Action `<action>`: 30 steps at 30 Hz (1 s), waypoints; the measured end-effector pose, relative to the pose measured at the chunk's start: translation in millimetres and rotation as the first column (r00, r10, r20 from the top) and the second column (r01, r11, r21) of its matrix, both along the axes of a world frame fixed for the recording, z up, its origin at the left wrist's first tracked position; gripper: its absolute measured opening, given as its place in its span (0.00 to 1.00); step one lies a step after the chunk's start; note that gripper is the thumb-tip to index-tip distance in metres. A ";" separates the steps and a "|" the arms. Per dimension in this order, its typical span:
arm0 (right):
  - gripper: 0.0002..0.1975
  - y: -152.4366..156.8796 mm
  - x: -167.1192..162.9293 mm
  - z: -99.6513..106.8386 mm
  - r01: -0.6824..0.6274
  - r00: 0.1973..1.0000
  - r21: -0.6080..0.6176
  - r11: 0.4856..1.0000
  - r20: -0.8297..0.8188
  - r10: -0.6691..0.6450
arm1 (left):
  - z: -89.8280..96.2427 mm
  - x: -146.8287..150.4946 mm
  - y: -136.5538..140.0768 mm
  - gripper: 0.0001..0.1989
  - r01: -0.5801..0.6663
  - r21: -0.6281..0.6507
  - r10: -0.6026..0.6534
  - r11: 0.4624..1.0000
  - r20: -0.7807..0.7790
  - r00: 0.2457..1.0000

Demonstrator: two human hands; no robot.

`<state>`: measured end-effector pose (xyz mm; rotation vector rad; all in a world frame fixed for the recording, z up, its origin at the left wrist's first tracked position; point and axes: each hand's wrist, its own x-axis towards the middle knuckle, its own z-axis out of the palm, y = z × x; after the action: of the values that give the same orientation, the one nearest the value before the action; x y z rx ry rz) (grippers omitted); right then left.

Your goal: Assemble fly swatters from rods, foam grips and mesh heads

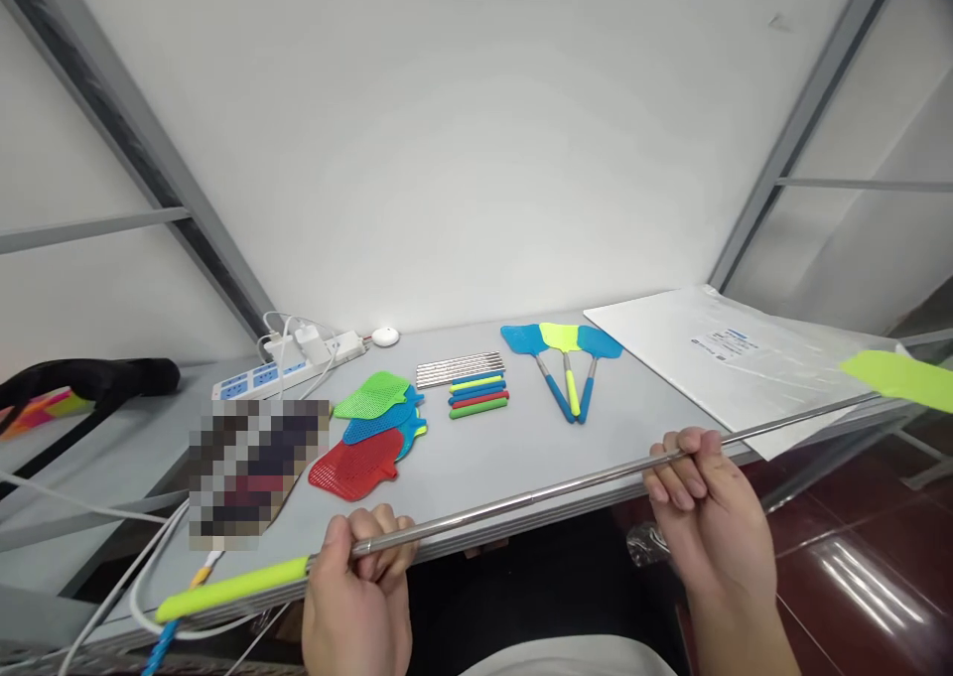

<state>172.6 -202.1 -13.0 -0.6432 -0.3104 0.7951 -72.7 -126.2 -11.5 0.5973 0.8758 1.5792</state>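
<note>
A long fly swatter with a telescopic metal rod (532, 497) stretches across the table's front edge, yellow-green handle at the left and yellow-green head at the far right. My left hand (361, 587) is closed round the rod just beside the handle. Farther along, my right hand (704, 497) pinches the thinner part of the rod. Behind them lie loose swatter heads in green, blue and red (357, 465). Several metal rods (460, 369) and several coloured handles (478, 405) are laid in rows. Three shorter swatters (570, 373), two blue and one yellow-green, are fanned out.
At the left are a power strip (260, 383) with plugs and white cables, a blurred-out flat item (253, 468) and a black object (149, 378). A white plastic-wrapped sheet (692, 348) covers the table's right side. A small white round device (385, 337) lies near the wall.
</note>
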 end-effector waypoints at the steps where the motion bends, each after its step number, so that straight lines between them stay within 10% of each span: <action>1: 0.10 0.2 -1.7 -1.7 0.008 1.000 -0.003 1.000 0.002 -0.008 | -2.0 2.7 -2.0 0.23 0.010 -0.004 -0.010 1.000 0.015 1.000; 14: 0.14 5.6 -38.9 -15.6 -0.077 0.994 -0.072 0.994 0.068 0.082 | -9.5 18.5 -7.1 0.17 -0.029 0.035 0.029 0.999 0.003 1.000; 20: 0.12 6.5 -60.8 -27.3 -0.197 0.973 -0.100 0.975 0.101 0.207 | -18.2 33.6 -20.1 0.18 0.150 0.051 -0.151 0.987 0.019 0.988; 25: 0.13 4.9 -47.2 -28.8 -0.128 0.979 -0.091 0.988 0.146 0.140 | -23.8 46.4 -26.2 0.23 0.272 0.063 -0.273 0.960 0.016 0.962; 30: 0.15 1.6 -31.8 -28.4 -0.006 0.981 -0.046 0.999 0.196 0.015 | -24.9 30.8 -16.5 0.22 0.143 0.026 -0.144 0.989 0.075 0.987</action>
<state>140.7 -200.5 -41.4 -0.7655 -0.4768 0.7517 -41.8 -142.7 -36.5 0.5974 0.7440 1.4724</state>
